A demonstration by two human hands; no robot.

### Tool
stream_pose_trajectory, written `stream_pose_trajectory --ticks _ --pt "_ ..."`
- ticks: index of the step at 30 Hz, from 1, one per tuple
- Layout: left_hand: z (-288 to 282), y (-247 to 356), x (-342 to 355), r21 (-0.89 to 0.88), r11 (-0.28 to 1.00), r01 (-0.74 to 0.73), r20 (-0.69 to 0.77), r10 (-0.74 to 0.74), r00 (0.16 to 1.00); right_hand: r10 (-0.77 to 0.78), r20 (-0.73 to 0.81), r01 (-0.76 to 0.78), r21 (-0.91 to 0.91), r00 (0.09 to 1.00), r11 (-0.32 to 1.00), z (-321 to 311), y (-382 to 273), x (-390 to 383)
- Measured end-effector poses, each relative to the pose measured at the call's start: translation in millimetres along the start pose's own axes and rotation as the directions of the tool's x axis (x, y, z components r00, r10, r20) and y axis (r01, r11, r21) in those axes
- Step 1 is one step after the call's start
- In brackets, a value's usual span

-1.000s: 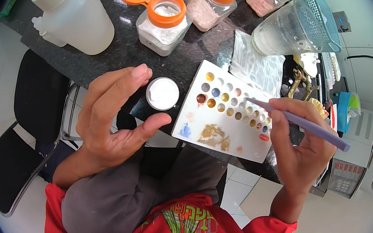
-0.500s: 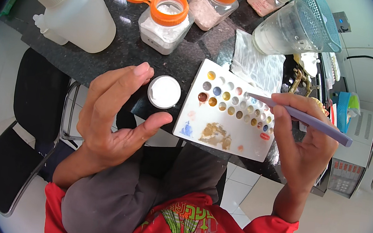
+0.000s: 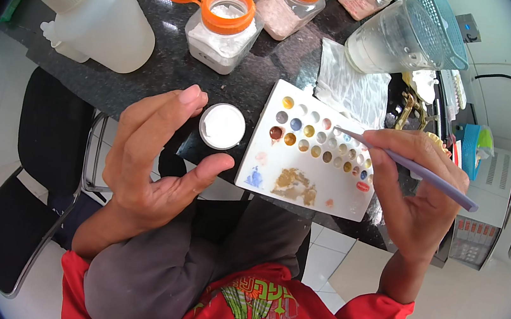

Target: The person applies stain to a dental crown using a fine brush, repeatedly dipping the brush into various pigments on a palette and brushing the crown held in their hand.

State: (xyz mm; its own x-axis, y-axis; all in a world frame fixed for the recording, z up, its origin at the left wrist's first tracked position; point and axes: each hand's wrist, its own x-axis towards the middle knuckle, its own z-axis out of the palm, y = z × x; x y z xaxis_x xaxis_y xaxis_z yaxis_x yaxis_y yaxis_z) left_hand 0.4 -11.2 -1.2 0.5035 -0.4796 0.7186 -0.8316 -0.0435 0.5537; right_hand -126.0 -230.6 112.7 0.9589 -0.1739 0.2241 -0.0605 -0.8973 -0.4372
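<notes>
My right hand [image 3: 421, 186] pinches a slim purple-handled tool [image 3: 429, 176], its pointed grey tip over the upper row of wells. Under that tip lies a white mixing palette [image 3: 256, 156] with rows of small wells holding yellow, brown, blue, grey and pale colours. Smears of tan, blue and pink mark its near part. On the left, my left hand [image 3: 157, 154] is open, thumb and fingers apart. A small round white pot [image 3: 222, 126] of white material sits by that gap, and I see no grip on it.
An open orange-lidded jar of white powder [image 3: 222, 44] stands behind the pot. A large squeeze bottle [image 3: 110, 20] is at left. Further back are an orange-capped jar [image 3: 283, 10], a clear cup [image 3: 378, 44], a white cloth [image 3: 354, 85] and a blue basket [image 3: 446, 36].
The handle end of the purple tool has dipped slightly, while its tip stays over the upper wells. My left hand keeps about the same pose beside the pot.
</notes>
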Motion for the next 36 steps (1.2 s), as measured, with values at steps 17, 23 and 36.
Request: stream_pose_trajectory --ticks 17,23,36 --pt "1.5 0.5 0.9 -0.018 1.000 0.000 -0.008 0.000 1.000 -0.013 -0.084 0.013 -0.002 0.996 1.000 4.7 3.9 -1.7" --pt "0.7 -0.8 -1.3 0.023 1.000 0.001 0.019 -0.001 1.000 -0.015 -0.072 0.015 0.004 0.997 1.000 3.5 5.1 -2.1" --pt "1.9 0.9 1.9 -0.019 1.000 -0.010 -0.012 0.010 1.000 -0.015 -0.065 0.014 -0.025 0.998 1.000 0.2 6.5 -2.3"
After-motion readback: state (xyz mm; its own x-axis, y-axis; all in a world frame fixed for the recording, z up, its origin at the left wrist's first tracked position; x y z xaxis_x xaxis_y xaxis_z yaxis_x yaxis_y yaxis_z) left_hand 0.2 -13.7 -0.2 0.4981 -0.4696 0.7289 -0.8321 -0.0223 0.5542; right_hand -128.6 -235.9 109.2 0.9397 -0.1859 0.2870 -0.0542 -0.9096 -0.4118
